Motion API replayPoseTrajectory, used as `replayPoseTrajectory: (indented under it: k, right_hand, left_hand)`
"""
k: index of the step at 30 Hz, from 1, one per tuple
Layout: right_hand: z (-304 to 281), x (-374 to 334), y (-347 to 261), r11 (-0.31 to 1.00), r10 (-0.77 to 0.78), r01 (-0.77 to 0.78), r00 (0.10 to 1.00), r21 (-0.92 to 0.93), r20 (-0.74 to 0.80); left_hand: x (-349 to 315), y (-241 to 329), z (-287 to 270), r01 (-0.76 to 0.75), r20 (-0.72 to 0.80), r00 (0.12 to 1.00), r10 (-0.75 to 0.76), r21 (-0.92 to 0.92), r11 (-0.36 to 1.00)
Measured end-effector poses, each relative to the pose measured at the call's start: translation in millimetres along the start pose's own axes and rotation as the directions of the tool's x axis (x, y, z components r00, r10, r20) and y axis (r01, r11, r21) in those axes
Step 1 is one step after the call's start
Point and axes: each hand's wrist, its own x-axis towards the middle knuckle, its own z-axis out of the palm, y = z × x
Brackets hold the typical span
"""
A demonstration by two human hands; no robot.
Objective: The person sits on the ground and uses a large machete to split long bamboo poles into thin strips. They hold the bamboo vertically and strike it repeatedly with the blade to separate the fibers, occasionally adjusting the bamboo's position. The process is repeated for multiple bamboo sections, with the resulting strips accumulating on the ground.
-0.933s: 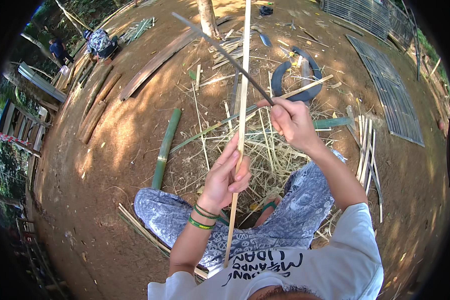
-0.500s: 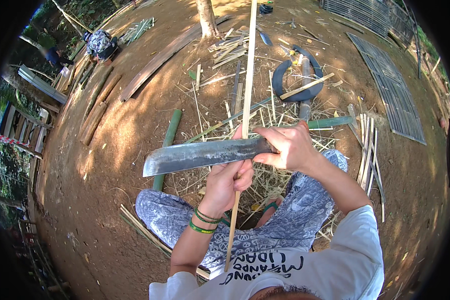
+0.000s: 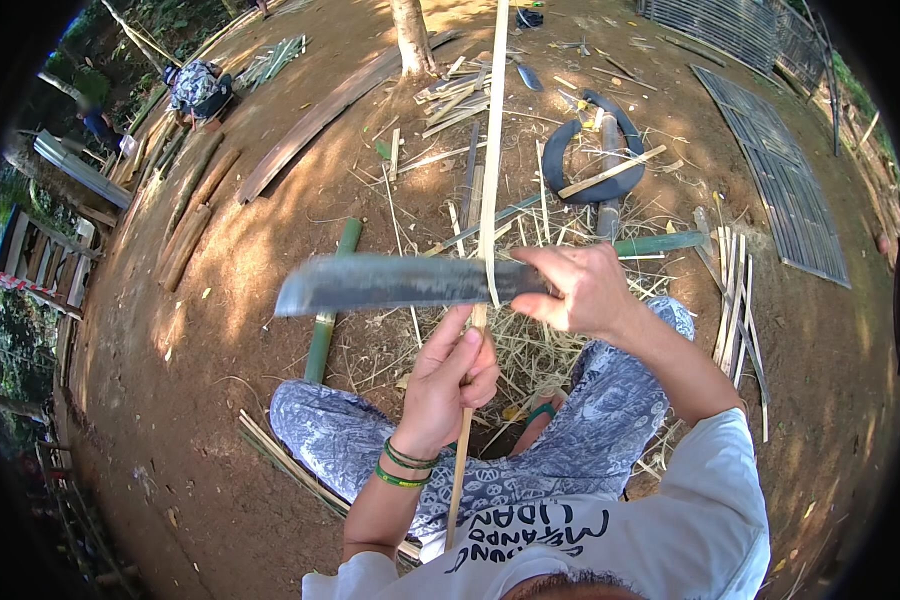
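Observation:
A long, pale bamboo strip (image 3: 496, 130) runs from my lap up past the far edge of the view. My left hand (image 3: 448, 372) is closed around its lower part, thumb lying along it. In my right hand (image 3: 577, 287) is a machete (image 3: 390, 282), its broad dark blade pointing left across the strip and smeared by motion. Those fingers close at the handle, which they mostly hide. Where blade and strip cross, close to the handle, a thin pale sliver curls at the blade's near edge. The blade lies just beyond my left fingertips.
Shavings (image 3: 540, 350) litter the ground between my crossed legs. Green bamboo lengths lie left (image 3: 322, 340) and right (image 3: 660, 244). Further off are a black curved piece (image 3: 625, 182), split strips (image 3: 735, 300), a slatted panel (image 3: 770, 170), a tree trunk (image 3: 413, 40) and a crouching person (image 3: 198, 90).
The machete has moved away from me along the strip, carried by my right hand, and a sliver now curls at its edge. My left hand keeps its hold, slightly lower.

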Motion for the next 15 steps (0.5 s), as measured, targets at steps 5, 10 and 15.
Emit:
replayPoseTrajectory:
  k: [5,10,15]
  right_hand:
    - [2,6,37,0.998,0.052,-0.057,0.975,-0.018,-0.218]
    - [-1,1,-1,0.983,-0.105,0.104,0.995,-0.151,0.003]
    - [-5,17,47,0.994,0.08,-0.092,0.98,-0.057,-0.183]
  left_hand:
    - [-8,-3,-2,0.059,0.012,0.998,-0.06,0.029,0.998]
    - [-11,-2,-6,0.065,-0.003,0.998,-0.065,-0.007,0.998]
    - [-28,-9,-17,0.099,0.015,0.995,-0.1,0.023,0.995]
